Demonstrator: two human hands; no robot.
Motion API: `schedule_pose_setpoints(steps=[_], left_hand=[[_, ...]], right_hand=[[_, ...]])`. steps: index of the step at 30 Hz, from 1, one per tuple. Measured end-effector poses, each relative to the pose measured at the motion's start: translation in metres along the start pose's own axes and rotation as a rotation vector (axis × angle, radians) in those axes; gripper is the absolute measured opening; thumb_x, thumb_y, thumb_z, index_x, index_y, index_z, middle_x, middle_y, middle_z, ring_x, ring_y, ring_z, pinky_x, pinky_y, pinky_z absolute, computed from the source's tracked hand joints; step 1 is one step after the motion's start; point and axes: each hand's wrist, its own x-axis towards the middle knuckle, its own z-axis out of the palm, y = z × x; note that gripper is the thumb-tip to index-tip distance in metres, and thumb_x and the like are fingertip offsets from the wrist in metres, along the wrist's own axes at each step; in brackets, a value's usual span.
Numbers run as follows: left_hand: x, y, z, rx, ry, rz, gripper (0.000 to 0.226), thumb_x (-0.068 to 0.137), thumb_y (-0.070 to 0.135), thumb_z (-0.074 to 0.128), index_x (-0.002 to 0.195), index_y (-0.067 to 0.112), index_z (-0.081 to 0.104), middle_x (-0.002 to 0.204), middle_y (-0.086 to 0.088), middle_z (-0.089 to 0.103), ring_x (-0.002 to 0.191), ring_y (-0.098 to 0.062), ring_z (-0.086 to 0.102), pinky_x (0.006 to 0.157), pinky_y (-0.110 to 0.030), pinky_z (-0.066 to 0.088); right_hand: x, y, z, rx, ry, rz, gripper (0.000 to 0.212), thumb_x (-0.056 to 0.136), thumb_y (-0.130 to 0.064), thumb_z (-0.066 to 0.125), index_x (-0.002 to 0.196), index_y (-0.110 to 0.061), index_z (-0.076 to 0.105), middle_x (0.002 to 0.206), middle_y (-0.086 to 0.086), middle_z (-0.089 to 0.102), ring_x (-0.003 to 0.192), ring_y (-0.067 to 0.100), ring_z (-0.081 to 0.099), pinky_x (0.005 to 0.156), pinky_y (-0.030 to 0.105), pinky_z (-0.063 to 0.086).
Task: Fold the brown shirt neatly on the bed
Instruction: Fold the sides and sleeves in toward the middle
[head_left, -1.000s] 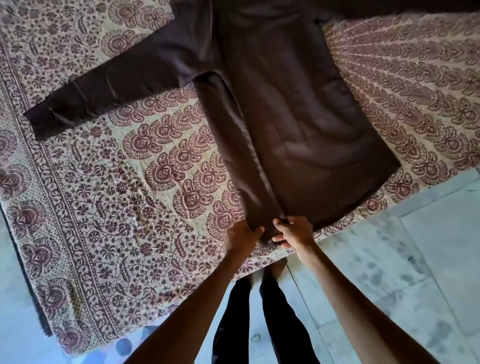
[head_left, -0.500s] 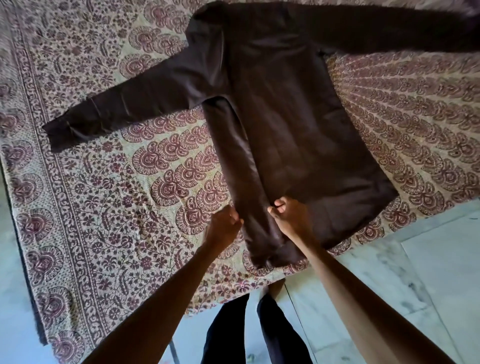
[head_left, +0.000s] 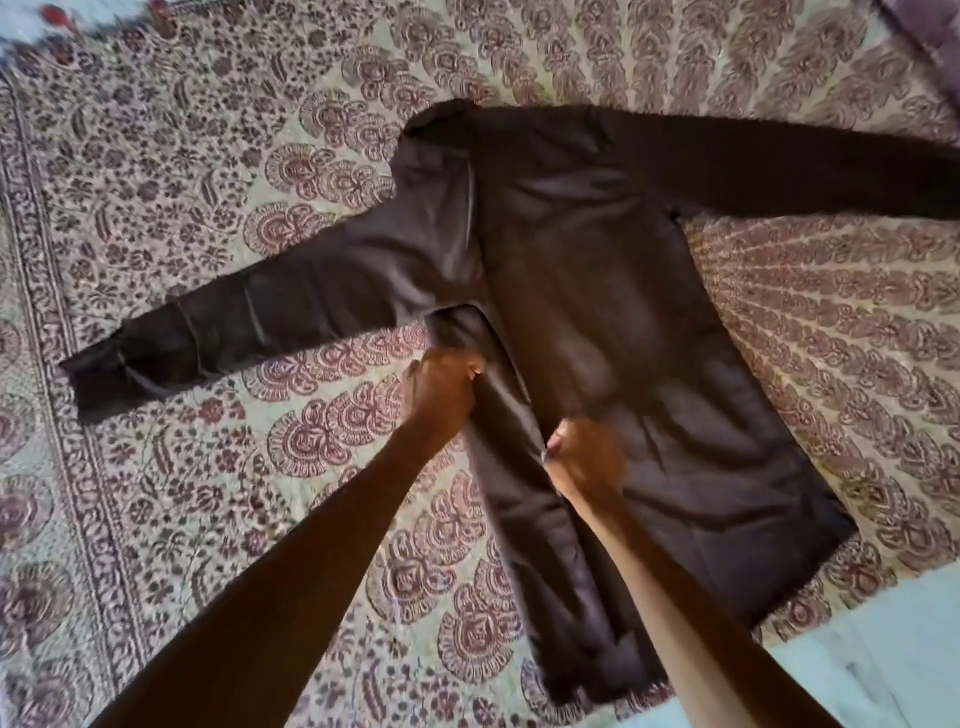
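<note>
Faintly sheened cloth shirt (head_left: 597, 291) on printed cotton bedspread (head_left: 208, 182).

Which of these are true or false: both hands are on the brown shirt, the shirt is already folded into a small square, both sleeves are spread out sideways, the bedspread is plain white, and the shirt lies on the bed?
1. Both hands, left hand and right hand, are on the brown long-sleeved shirt. True; both look closed on a folded strip along its side.
2. The shirt is folded into a small square. False; it lies nearly full length.
3. Both sleeves stretch out sideways. True.
4. The bedspread is plain white. False; it carries a maroon floral print on cream.
5. The shirt lies on the bed. True.
</note>
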Motion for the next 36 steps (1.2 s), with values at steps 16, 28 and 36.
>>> schedule_pose_setpoints(steps=[16, 28, 36], left_hand=[[0.142, -0.186, -0.106, 0.288, -0.07, -0.288, 0.06, 0.091, 0.037, 0.057, 0.14, 0.014, 0.033, 0.141, -0.018, 0.044, 0.128, -0.037, 0.044, 0.111, -0.057, 0.025], [0.031, -0.074, -0.098, -0.545, -0.823, -0.406, 0.022, 0.096, 0.024, 0.054, 0.102, 0.004, 0.062, 0.093, -0.012, 0.064, 0.087, -0.025, 0.06, 0.085, -0.035, 0.048], [0.0, -0.011, -0.092, -0.941, -0.747, -0.459, 0.039, 0.087, 0.038, 0.064, 0.12, 0.018, 0.06, 0.116, -0.009, 0.07, 0.109, -0.029, 0.065, 0.095, -0.043, 0.051]], right_hand=[[0.109, -0.191, -0.024, 1.575, -0.196, 0.506, 0.014, 0.099, -0.015, 0.052, 0.11, -0.009, 0.058, 0.114, 0.016, 0.066, 0.072, 0.02, 0.065, 0.069, 0.039, 0.058], [0.094, -0.124, -0.04, 1.293, -0.501, 0.214, 0.042, 0.087, -0.049, 0.064, 0.119, -0.023, 0.055, 0.123, 0.005, 0.056, 0.104, 0.026, 0.061, 0.093, 0.047, 0.052], [0.053, -0.089, -0.023, 1.514, -0.611, 0.264, 0.056, 0.07, -0.038, 0.083, 0.116, -0.008, 0.069, 0.119, 0.015, 0.069, 0.107, 0.028, 0.068, 0.102, 0.048, 0.049]])
